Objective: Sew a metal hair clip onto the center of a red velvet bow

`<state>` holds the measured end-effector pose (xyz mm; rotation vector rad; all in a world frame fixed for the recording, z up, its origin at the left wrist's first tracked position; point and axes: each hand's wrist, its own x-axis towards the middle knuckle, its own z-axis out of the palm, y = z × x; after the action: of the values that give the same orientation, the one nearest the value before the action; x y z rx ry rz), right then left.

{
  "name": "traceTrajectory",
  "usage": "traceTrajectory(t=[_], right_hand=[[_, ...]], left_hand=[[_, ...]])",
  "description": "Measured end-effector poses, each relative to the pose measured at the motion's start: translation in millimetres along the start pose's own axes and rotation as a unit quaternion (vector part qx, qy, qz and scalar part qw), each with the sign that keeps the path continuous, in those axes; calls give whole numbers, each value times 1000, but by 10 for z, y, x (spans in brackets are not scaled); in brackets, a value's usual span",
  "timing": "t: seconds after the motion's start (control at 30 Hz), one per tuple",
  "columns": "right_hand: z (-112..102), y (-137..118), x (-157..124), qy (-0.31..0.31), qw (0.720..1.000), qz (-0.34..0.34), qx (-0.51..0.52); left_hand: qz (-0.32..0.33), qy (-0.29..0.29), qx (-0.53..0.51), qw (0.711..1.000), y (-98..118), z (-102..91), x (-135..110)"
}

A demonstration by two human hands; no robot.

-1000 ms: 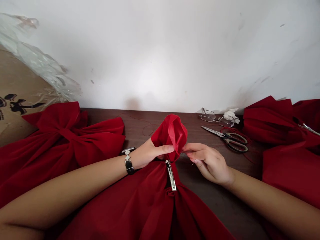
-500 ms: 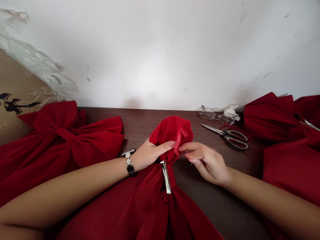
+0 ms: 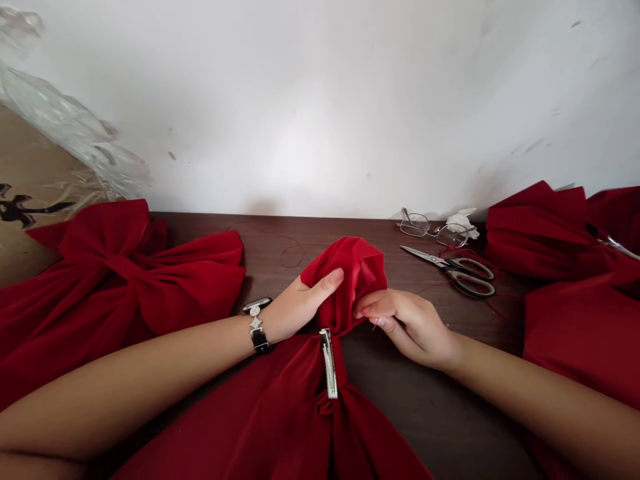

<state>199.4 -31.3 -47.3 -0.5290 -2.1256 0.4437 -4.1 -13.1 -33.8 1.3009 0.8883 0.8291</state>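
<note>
Gathered red fabric (image 3: 345, 267) rises in a bunched end at the middle of the view, its long folds spreading down toward me. My left hand (image 3: 300, 300) is wrapped round the left side of this bunch, thumb laid over the front. My right hand (image 3: 413, 327) has its fingers closed at the bunch's right edge, and a thin needle (image 3: 375, 323) shows at the thumb and fingertips. Just below the bunch, a silver metal hair clip (image 3: 329, 363) is clamped on the narrow gathered part.
On the dark table (image 3: 405, 400), scissors (image 3: 453, 270), eyeglasses (image 3: 434, 230) and a crumpled white tissue (image 3: 463, 223) lie at the back right. A finished red bow (image 3: 130, 267) is on the left beside a cardboard box (image 3: 30, 153). More red fabric (image 3: 580, 327) lies right.
My left thumb has lifted off the fold it was pressing. My right fingertips have moved slightly down and in against the cloth, and the bunch has opened and tilted a little.
</note>
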Motion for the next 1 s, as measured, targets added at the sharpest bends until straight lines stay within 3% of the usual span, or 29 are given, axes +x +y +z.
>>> traceTrajectory(t=[0.17,0.23,0.5,0.7,1.0], right_hand=[[-27,-7,-37,48,996,74,-4],[-39,-17,-32,62,993,100,7],[-16,-5,-27,65,978,177,95],[-26,-21,-21,43,976,182,113],[-34,-13,20,-36,973,185,134]], left_hand=[[59,-116,116,985,88,-82,52],[75,-137,159,975,102,-112,63],[73,-73,134,986,22,-95,28],[76,-10,125,989,38,-64,-10],[36,-7,21,999,52,-43,-19]])
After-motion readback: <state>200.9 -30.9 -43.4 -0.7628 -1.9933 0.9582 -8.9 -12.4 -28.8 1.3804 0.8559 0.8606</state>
